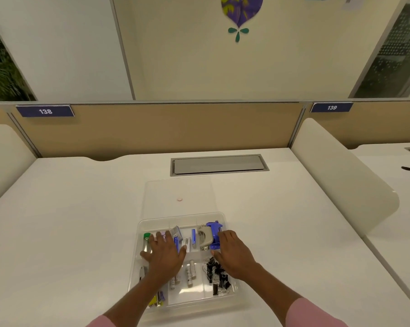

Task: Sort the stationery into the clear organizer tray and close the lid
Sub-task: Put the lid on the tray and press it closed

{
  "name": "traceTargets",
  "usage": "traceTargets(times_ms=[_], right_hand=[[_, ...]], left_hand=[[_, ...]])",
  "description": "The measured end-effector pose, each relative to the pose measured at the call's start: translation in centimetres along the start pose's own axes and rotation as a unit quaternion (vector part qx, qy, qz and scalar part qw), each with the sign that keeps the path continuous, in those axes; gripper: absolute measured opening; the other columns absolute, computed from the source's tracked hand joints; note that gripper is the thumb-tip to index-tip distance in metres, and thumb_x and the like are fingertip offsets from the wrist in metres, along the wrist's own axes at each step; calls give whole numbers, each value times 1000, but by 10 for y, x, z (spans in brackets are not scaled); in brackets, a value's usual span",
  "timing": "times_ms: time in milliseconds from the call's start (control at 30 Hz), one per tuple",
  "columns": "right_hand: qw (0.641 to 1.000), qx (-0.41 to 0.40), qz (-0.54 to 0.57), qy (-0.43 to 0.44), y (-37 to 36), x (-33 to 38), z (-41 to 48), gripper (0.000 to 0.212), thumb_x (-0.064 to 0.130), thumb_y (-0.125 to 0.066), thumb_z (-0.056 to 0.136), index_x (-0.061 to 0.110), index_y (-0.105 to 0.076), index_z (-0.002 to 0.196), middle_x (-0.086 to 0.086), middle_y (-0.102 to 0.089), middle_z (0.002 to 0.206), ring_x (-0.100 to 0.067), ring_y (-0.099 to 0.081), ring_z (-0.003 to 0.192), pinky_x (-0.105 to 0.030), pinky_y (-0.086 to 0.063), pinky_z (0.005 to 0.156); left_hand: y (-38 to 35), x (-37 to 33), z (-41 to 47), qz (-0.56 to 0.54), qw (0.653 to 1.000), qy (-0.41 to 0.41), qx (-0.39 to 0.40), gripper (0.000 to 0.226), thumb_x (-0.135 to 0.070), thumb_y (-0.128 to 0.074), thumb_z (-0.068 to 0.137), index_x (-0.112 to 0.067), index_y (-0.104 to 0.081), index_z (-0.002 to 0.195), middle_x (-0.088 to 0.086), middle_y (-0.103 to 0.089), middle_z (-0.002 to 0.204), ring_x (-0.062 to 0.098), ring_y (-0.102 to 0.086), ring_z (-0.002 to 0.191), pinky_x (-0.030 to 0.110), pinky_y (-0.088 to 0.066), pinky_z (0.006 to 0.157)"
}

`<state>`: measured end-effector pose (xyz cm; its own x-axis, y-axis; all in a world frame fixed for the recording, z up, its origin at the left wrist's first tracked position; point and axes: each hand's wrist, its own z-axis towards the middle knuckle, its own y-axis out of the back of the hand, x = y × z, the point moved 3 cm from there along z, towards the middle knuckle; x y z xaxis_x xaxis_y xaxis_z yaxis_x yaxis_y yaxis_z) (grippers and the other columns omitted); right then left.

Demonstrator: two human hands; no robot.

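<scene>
The clear organizer tray [219,217] sits on the white desk in front of me, its compartments filled with stationery. Its clear lid [178,187] lies flat on the desk just behind it. My left hand [164,252] rests flat, fingers spread, over the left compartments beside a green-capped tube [147,241] and blue boxes [177,233]. My right hand [232,252] rests on the right side, fingertips touching a blue stapler [214,230] next to a grey hole punch [205,237]. Black binder clips [217,276] and white tubes [191,273] lie nearer me.
A grey cable hatch [219,165] is set into the desk behind the lid. A small pink disc [179,199] shows at the lid. Cream dividers [340,171] flank the desk, and a tan partition [164,128] closes the back.
</scene>
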<state>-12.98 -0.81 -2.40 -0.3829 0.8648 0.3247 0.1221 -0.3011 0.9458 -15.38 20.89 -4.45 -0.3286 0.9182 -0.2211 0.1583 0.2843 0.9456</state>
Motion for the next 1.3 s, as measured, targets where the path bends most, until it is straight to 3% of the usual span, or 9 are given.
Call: traceTargets(times_ms=[167,267,467,567,633,700,833,1100,1300], right_hand=[[999,-31,-8,-27,8,-10,20,44,48,-35,97,13,-52,119,-4,-58,116,-18,-48,108,-27,-42,90],[997,-55,19,-54,19,-13,49,41,44,-39,97,11,-56,116,-6,-61,111,-22,-50,107,-32,-42,91],[984,-29,137,-108,32,-25,132,38,29,-52,93,5,-58,122,-12,-60,124,-28,-47,121,-38,-42,101],[960,12,226,-167,26,-35,165,42,25,-55,91,1,-54,126,-16,-58,129,-30,-52,119,-39,-44,102],[941,47,263,-209,19,-42,181,45,24,-56,90,-1,-50,127,-18,-57,128,-32,-54,117,-39,-45,100],[931,77,262,-244,12,-48,194,47,25,-58,89,-2,-48,125,-19,-57,124,-33,-53,116,-42,-46,98],[916,106,251,-294,0,-52,210,50,30,-58,88,1,-43,125,-17,-54,124,-35,-45,120,-40,-43,95],[896,121,283,-320,-8,-43,230,57,33,-61,86,2,-37,128,-16,-51,128,-34,-44,122,-47,-43,101],[836,121,399,-355,-1,-36,234,93,42,-63,85,3,-5,147,-16,-32,150,-36,-30,138,-47,-34,111]], left_hand=[[8,-20,12,2,999,8,-38,72,-62,-36,88,-14,-33,141,16,-35,145,37,-29,135,60,-32,101],[26,-31,33,51,992,-17,-114,66,-60,-34,80,-5,-58,107,21,-61,106,40,-55,98,50,-45,77],[67,-24,100,68,984,27,-160,52,-49,-57,80,1,-59,93,23,-62,90,38,-56,85,46,-45,72],[70,-8,129,111,982,23,-148,53,-49,-54,81,3,-56,91,22,-61,83,37,-56,80,44,-44,70],[70,1,147,96,988,49,-114,61,-53,-45,83,6,-56,98,25,-62,87,40,-58,82,48,-45,73],[68,10,164,69,991,101,-61,74,-57,-41,87,6,-47,123,29,-58,114,45,-54,105,57,-41,88],[61,26,189,-2,983,181,12,86,-64,-33,89,-1,-19,146,26,-32,149,43,-29,136,61,-23,109],[49,27,203,-93,973,212,3,68,-59,-40,90,-3,-38,129,20,-47,134,37,-40,126,54,-32,104],[62,27,200,-231,949,210,-51,73,-49,-55,89,2,-31,135,25,-42,137,42,-36,129,57,-33,102]])
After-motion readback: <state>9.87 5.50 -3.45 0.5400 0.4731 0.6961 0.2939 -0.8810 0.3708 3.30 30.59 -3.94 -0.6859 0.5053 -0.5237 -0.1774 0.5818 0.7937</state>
